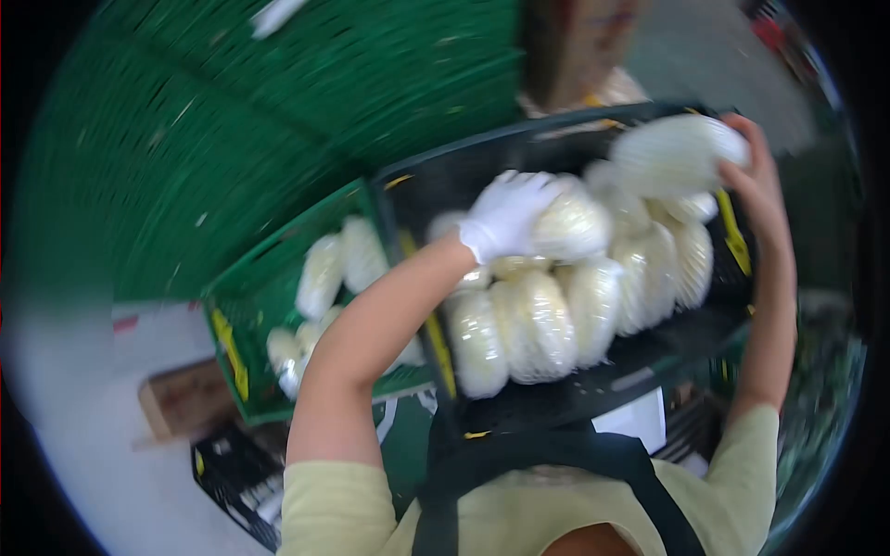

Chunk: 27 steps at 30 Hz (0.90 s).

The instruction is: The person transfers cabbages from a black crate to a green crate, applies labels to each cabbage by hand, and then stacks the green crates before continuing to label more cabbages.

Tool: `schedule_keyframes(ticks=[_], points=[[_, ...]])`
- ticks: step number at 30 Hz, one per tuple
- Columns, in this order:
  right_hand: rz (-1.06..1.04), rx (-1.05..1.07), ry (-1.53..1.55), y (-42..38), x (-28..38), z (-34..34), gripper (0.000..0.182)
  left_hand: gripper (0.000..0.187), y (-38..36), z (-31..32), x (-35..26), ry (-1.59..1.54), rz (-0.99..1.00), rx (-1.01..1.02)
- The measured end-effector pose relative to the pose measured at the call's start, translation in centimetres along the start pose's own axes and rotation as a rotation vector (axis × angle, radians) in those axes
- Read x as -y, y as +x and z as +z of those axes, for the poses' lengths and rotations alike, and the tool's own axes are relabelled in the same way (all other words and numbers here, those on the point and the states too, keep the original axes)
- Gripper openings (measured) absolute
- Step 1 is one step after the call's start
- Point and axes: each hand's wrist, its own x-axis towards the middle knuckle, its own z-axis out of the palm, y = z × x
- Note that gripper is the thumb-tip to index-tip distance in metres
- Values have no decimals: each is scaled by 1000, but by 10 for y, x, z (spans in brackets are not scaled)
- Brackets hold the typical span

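Note:
Several pale napa cabbages wrapped in clear film [536, 324] stand side by side in a black crate [538, 412]. My left hand [510, 215], in a white glove, grips a wrapped napa cabbage [573, 222] above that row. At the crate's far right corner, my bare right hand [753, 167] is closed around the end of another wrapped napa cabbage [672, 156], which lies sideways over the others. The palm sides of both hands are hidden.
A green crate [269, 255] with several wrapped cabbages adjoins the black one on the left. Large green slatted crates [278, 102] fill the upper left. A cardboard box [579, 46] stands behind. Lower left are a brown box [190, 398] and a small black crate [232, 477].

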Motion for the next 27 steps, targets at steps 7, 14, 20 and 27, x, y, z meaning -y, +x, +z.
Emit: schedule_keyframes(ticks=[7,14,20,27], points=[[-5,93,588,39,141,112,58,88,-206,-127,-56,-703,-317,-754],[59,663,430,1,253,505,62,87,-483,-132,102,-278,-843,-1085],[100,763,293,-51,228,750,83,97,-588,-79,247,-127,-1160,-713],[187,723,-289,-67,229,805,88,102,-603,9,334,-144,-1067,-724]])
